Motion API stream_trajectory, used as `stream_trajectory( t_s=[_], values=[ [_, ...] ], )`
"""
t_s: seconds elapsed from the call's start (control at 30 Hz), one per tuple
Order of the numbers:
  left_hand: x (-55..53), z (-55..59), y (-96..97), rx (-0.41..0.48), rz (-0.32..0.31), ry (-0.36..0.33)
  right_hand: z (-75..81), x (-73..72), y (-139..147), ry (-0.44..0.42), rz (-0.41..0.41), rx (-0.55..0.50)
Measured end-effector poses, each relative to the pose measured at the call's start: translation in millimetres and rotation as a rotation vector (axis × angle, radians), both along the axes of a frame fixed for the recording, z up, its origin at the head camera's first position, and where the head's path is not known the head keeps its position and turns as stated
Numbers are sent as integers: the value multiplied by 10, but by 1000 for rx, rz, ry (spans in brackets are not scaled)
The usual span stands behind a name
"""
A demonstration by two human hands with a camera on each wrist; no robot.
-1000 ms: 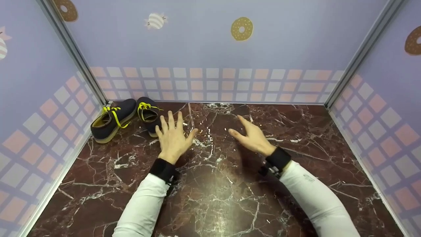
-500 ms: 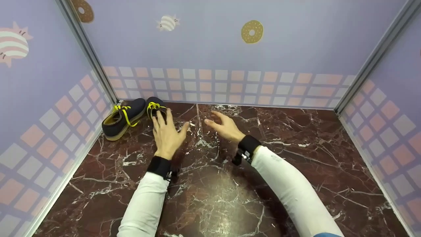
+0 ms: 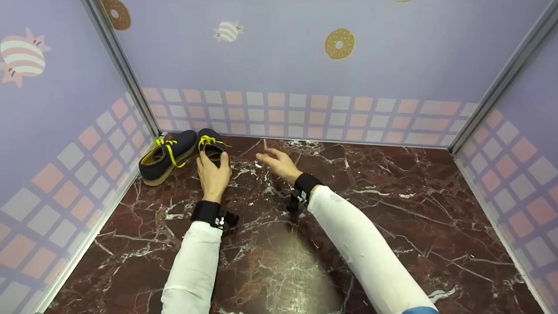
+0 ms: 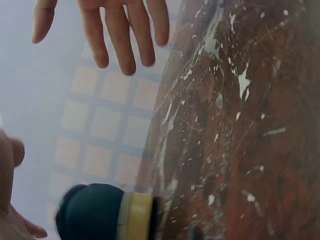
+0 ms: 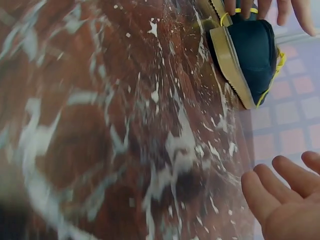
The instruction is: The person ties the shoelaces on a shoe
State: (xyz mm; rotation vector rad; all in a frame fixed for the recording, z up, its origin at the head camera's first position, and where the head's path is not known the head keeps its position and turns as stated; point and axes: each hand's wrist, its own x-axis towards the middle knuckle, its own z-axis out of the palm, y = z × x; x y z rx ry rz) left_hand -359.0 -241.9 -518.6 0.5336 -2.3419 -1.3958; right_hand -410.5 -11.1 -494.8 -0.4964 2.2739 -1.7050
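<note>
Two dark navy shoes with yellow laces stand on the floor at the back left in the head view. Over the heel end of the right-hand shoe [image 3: 209, 132] is my left hand [image 3: 214, 178], thumb spread apart from the fingers. That shoe's dark rounded end and tan sole [image 4: 136, 215] show beside the left hand [image 4: 9, 185] in the left wrist view. The other shoe [image 3: 186, 140] is angled beside the left wall. My right hand [image 3: 281, 165] hovers to the right of the shoes, fingers extended, holding nothing. In the right wrist view, its loosely bent fingers [image 5: 280, 187] stay apart from the shoe [image 5: 252, 55].
The floor [image 3: 392, 226] is dark red marble pattern with white veins. A lilac back wall [image 3: 279, 65] with donut and candy prints closes off the far side. A left wall [image 3: 26, 131] and a right wall [image 3: 523, 174] flank the floor.
My left hand has moved to the right-hand shoe's heel, its fingers drawing in from a wide spread. The right hand has moved left towards the shoes. The view has shifted slightly; the shoes stand as before.
</note>
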Motion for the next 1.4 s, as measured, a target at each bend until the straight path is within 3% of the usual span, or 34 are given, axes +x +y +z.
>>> stream_trajectory(
  t_s=[0.17,0.27,0.37,0.43,0.47,0.5,0.53,0.67,0.7,0.73,0.97,1.1,1.33,1.4],
  values=[
    [-410,-495,-265,106,37,-30,-19,27,-153,-90,38,-47],
    [-579,-696,-396,153,32,-51,-13,56,-214,-105,56,-34],
    [-700,-794,-492,213,16,-73,-9,71,-251,-117,65,-31],
    [-700,-746,-515,257,8,-84,-8,80,-263,-125,79,-37],
    [-682,-700,-516,279,6,-87,-6,85,-268,-132,86,-43],
    [-595,-578,-473,300,5,-86,-9,87,-272,-137,94,-44],
    [-604,-569,-492,314,10,-84,-13,87,-277,-144,101,-49],
    [-670,-614,-560,346,12,-86,-34,82,-286,-167,108,-59],
    [-698,-647,-576,347,12,-88,-42,78,-285,-174,107,-64],
    [-792,-755,-632,344,13,-89,-48,76,-284,-183,106,-71],
    [-775,-705,-606,317,-1,-106,-71,63,-291,-223,107,-98],
    [-718,-598,-556,272,-25,-134,-70,60,-299,-234,110,-106],
    [-458,-211,-284,276,-58,-140,-52,34,-320,-239,96,-124],
    [-454,-190,-239,266,-65,-144,-56,18,-332,-244,91,-140]
  ],
)
